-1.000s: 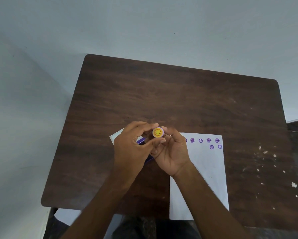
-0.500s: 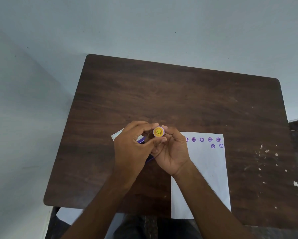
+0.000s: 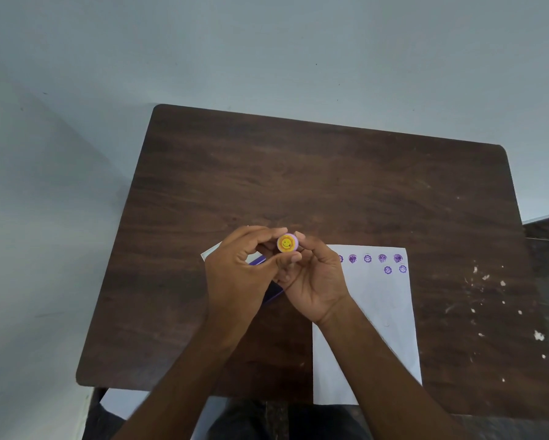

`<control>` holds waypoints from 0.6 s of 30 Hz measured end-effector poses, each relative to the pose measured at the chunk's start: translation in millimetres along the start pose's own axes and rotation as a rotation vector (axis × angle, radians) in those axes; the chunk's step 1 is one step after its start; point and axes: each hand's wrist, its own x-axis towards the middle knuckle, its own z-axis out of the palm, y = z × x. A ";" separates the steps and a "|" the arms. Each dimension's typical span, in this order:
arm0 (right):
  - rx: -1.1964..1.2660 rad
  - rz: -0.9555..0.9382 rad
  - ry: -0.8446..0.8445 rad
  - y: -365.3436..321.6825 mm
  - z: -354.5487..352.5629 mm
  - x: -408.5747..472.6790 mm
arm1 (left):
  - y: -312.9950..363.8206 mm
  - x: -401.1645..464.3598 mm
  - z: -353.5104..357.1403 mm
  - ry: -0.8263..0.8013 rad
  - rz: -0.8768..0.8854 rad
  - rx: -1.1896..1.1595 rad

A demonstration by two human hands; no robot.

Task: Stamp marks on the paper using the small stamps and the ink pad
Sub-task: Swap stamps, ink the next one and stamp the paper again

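Both hands meet above the table's middle around a small round stamp (image 3: 287, 242) with a purple body and a yellow smiley top. My left hand (image 3: 238, 274) pinches it from the left with thumb and forefinger. My right hand (image 3: 314, 277) cradles it from the right, fingers curled. A white paper (image 3: 390, 312) lies to the right, with a row of purple stamp marks (image 3: 375, 258) along its far edge and two more below. A purple object (image 3: 271, 295), perhaps the ink pad, shows under my hands, mostly hidden.
A dark wooden table (image 3: 298, 173) stands against a pale wall. White specks (image 3: 489, 281) dot its right side. A white sheet corner (image 3: 211, 252) peeks out left of my left hand. The table's near edge is by my lap.
The hands and stamp have stayed together and hardly shifted; the view drifted slightly. No new marks appear on the paper.
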 end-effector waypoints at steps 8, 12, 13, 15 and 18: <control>-0.034 0.019 0.015 2.6 -3.5 5.9 | -4.4 -2.4 -0.8 0.071 0.014 0.001; -0.036 0.024 0.002 1.9 -0.8 5.4 | -6.6 -2.2 -0.4 0.105 0.021 -0.037; -0.038 0.022 -0.006 1.5 -0.1 5.1 | -7.0 -1.8 0.1 0.111 0.027 -0.053; -0.060 0.019 -0.028 0.4 0.6 4.4 | -8.1 -1.4 0.9 0.117 0.030 -0.068; -0.080 0.024 -0.029 -0.8 0.1 3.5 | -9.4 -2.5 1.4 0.109 0.025 -0.053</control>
